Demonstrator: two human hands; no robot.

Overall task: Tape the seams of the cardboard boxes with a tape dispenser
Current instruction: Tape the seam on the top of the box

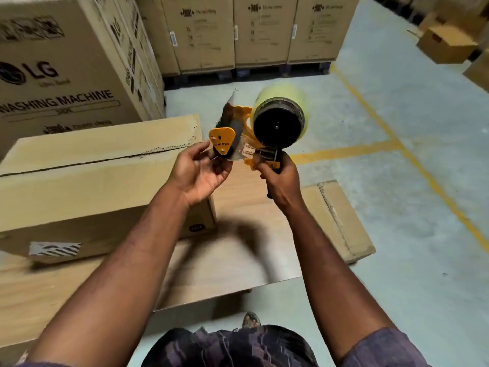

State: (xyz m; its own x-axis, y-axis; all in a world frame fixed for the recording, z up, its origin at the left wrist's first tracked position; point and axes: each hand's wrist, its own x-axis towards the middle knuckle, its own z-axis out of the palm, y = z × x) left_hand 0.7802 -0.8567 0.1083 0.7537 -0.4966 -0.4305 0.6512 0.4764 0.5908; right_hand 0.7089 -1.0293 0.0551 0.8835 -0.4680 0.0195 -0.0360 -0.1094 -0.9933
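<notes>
Warehouse setting: concrete floor (397, 207) marked with yellow lines (344, 152). A printed washing machine carton (66, 62) stands at the far left, a row of tall cartons (264, 35) on pallets runs along the back, and a small box (447, 43) sits at the far right.

You hold the tape dispenser (238, 139) in the air in front of you, above the near edge of the work and touching no box. Its orange frame points left. Its tape roll (277, 120), pale yellow on a black hub, sits at the right end.

Your right hand (280, 181) is wrapped closed round the black handle below the roll. Your left hand (201, 173) is half curled, thumb and fingertips pinching the front end of the dispenser at the black roller. Whether they also grip the loose tape end cannot be told.

A closed cardboard box (92, 181) lies to your left. Its top seam (79, 165) runs lengthwise as a dark line and appears untaped. A striped label (54, 249) is stuck low on its near side. The box rests on a wide flat carton (344, 221) lying on the floor, which extends to the right under your hands.

One foot (250, 320) in a sandal shows at the lower edge.
</notes>
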